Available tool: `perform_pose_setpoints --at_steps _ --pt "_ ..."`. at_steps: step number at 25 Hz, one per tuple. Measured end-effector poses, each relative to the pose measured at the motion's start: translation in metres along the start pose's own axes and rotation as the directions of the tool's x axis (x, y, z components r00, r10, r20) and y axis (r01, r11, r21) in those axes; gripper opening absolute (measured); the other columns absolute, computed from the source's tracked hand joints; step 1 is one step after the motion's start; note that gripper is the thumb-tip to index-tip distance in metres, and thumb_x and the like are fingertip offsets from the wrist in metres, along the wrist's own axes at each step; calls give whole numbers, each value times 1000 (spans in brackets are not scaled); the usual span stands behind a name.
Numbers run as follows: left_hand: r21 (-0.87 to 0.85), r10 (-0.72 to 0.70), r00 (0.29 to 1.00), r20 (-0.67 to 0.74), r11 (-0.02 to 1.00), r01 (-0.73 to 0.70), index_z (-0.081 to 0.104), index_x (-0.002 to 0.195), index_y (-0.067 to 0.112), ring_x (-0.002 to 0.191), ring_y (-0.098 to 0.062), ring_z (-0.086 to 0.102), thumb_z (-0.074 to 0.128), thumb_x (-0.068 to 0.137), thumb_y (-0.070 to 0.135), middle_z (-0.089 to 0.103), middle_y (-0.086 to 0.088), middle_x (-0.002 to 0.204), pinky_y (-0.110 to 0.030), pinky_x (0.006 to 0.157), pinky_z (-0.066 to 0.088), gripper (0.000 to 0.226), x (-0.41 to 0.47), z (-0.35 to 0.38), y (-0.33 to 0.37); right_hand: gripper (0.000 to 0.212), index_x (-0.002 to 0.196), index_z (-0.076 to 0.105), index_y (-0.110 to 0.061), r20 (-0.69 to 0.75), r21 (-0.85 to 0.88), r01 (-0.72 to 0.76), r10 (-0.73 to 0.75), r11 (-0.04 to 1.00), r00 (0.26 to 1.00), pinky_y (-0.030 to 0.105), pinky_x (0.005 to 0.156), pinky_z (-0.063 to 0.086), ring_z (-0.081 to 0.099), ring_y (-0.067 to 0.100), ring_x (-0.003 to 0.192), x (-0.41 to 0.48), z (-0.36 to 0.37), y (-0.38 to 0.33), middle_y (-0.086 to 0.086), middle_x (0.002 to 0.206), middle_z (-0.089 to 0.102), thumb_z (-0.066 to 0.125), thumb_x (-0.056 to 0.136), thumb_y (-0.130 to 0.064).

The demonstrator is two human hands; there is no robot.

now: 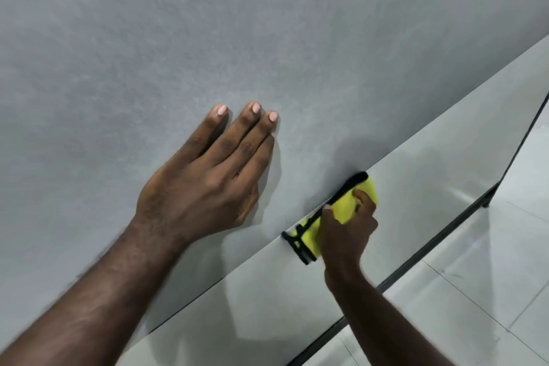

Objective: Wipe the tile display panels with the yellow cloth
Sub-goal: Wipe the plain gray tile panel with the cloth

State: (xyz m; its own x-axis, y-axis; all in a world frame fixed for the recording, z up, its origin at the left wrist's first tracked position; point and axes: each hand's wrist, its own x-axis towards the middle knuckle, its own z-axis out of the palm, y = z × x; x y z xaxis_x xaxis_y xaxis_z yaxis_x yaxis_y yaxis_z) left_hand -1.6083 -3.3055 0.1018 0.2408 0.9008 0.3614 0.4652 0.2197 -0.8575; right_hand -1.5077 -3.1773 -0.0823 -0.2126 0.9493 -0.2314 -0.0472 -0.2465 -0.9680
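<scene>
Half the yellow cloth (341,209) hides under the gripping right hand (346,235).

Pale glossy floor (475,291) tiles fill the lower right corner, crossed by thin grout lines. A black frame bar (439,236) runs diagonally along the floor's edge.

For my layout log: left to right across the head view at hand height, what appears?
Left hand on the dark grey panel → yellow cloth, gripped by the right hand → black frame rail → floor tiles.
</scene>
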Motion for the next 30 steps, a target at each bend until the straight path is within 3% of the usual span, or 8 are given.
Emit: perform_pose_setpoints --at_steps 5,9,12,14,17,20,25,30 --pt "29 -10 1000 -2 1000 10 47 159 -3 157 -35 40 61 96 25 43 -18 168 -59 124 41 70 0 0 0 53 151 47 -18 -107 42 371 -365 928 925 13 114 30 34 -11 132 19 9 -39 6 146 42 65 102 -15" --pt "4 -1 1000 -5 1000 1 48 158 -3 157 -35 41 62 95 24 43 -18 168 -59 122 42 70 -1 0 1 49 141 44 -29 -23 15 -96 96 995 995 39 106 44 50 22 124 6 -2 8 11 140 42 63 99 -14" --pt "13 -14 1000 -4 1000 14 47 159 -3 157 -35 40 62 96 25 42 -18 169 -59 123 41 70 -2 -1 0 49 133 48 -27 110 52 230 -235 972 966 23 106 37 40 0 118 -19 3 -20 1 129 45 71 93 -10" --pt "-4 -12 1000 13 1000 12 45 160 -2 158 -34 39 60 97 26 41 -17 169 -59 124 40 70 0 -2 1 47 136 49 -22 27 79 361 -364 929 931 12 106 33 37 -5 125 6 4 -46 -1 131 43 70 96 -13" --pt "-16 -19 999 26 1000 20 45 160 -2 157 -34 40 60 97 26 42 -17 169 -59 123 41 71 0 -2 1 49 143 46 -20 -92 41 173 -169 984 981 35 112 40 39 24 134 43 -1 -21 4 134 41 65 98 -13" --pt "-8 -8 1000 23 1000 8 48 159 -2 157 -34 41 62 95 26 43 -17 168 -59 122 43 70 0 -2 0 50 133 44 -33 79 37 -54 51 998 996 43 106 46 45 35 128 -6 5 2 -1 125 36 68 94 -11" --pt "-10 -4 1000 2 1000 4 48 159 -2 156 -34 43 60 97 26 44 -17 167 -59 122 43 69 -1 -1 0 46 131 47 -32 6 83 356 -358 931 934 25 108 37 40 17 129 29 0 -44 -14 125 46 72 95 -17" --pt "-91 -7 1000 17 996 9 52 156 -1 158 -35 39 58 99 22 43 -17 168 -58 125 38 62 -2 -3 -7 43 114 46 -33 75 -40 -48 51 998 996 48 102 49 45 25 114 -14 1 10 -8 112 37 65 81 -14"
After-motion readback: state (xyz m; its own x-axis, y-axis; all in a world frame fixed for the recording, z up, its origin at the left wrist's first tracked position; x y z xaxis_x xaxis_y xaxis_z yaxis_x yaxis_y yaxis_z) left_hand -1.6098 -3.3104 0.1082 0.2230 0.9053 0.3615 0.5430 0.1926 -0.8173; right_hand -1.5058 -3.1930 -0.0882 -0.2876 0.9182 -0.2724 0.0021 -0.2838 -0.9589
